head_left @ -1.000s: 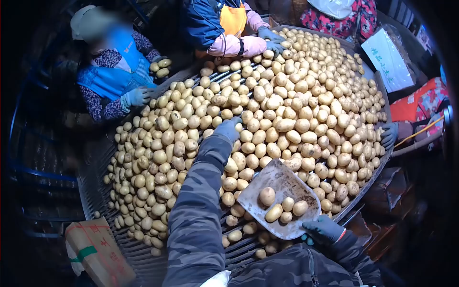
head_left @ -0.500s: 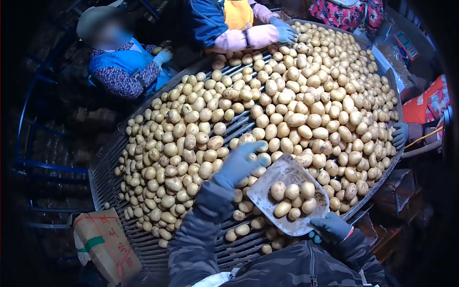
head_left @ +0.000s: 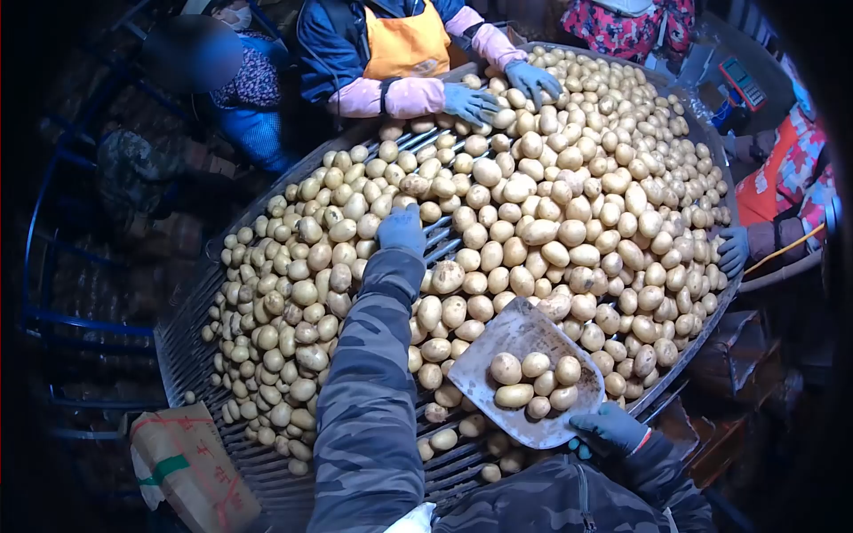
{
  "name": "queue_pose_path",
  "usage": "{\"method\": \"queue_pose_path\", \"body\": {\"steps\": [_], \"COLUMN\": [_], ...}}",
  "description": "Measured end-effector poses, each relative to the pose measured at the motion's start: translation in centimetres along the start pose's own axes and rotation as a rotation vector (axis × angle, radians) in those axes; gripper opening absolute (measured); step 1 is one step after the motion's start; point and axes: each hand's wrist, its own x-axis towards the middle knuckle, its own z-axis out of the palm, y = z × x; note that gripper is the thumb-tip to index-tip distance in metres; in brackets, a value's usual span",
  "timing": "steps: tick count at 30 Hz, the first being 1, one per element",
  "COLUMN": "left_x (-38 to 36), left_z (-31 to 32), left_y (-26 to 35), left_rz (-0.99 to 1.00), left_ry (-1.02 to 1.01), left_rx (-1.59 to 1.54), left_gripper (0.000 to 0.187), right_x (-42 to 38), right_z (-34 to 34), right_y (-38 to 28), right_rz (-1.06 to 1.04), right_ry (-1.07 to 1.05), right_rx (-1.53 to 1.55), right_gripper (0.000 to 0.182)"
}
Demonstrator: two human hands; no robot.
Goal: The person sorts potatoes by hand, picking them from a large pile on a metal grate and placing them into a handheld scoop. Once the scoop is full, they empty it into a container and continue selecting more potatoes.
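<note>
My right hand (head_left: pixel 613 428), in a blue-grey glove, is closed round the handle end of a worn white scoop (head_left: pixel 506 333). Several potatoes (head_left: pixel 535 365) lie in the scoop, which rests over the pile near my body. Stretched out ahead, my left hand (head_left: pixel 402 233) comes down among the loose potatoes (head_left: pixel 338 229) on the slatted sorting table (head_left: pixel 435 238). Its gloved back faces me and hides most of the fingers, so I cannot tell whether they grip a potato. One potato shows right at its fingertips.
Across the table a person in an orange apron (head_left: pixel 404 43) has both gloved hands on the potatoes. Another person's gloved hand (head_left: pixel 733 250) touches the right rim. A cardboard box (head_left: pixel 200 471) stands at the lower left, and a handheld device (head_left: pixel 742 83) lies at the upper right.
My left hand has moved forward and left, from above the scoop to the middle potatoes. The scoop has shifted slightly left. The person opposite now has both hands spread on the pile.
</note>
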Motion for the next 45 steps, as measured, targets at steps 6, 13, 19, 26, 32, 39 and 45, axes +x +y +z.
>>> {"method": "queue_pose_path", "body": {"steps": [6, 13, 19, 26, 32, 39, 45], "left_x": [-1.7, -6.6, -18.3, -29.7, -35.5, -37.7, -36.0], "left_z": [1.3, -2.2, -7.8, -11.6, -16.4, -18.3, -15.8], "left_y": [-0.5, -0.2, 1.5, 6.5, 15.0, 22.6, 23.9], "left_rz": [0.094, -0.100, -0.148, 0.015, 0.389, 0.648, 0.526], "left_ry": [0.081, -0.025, -0.535, -0.613, -0.772, -0.752, -0.782], "left_rx": [-0.058, -1.529, -2.183, -1.862, -1.811, -1.403, -1.415], "left_gripper": [0.032, 0.055, 0.036, 0.038, 0.057, 0.071, 0.052], "right_x": [-0.3, -1.2, -1.9, -0.2, -8.9, -10.2, -10.8], "right_z": [0.2, 0.5, 1.3, -1.5, 0.3, -5.0, -23.4], "right_y": [0.1, 0.4, 0.8, 4.3, 1.2, 8.6, 20.1], "right_rz": [-0.015, -0.049, -0.125, -0.583, -0.601, -0.714, -0.879], "right_ry": [-0.006, -0.012, -0.021, 0.250, -0.086, -0.025, 0.475], "right_rx": [-0.029, -0.137, -0.241, -0.508, 0.008, 0.442, 0.874], "right_gripper": [0.033, 0.035, 0.035, 0.050, 0.052, 0.048, 0.032]}}
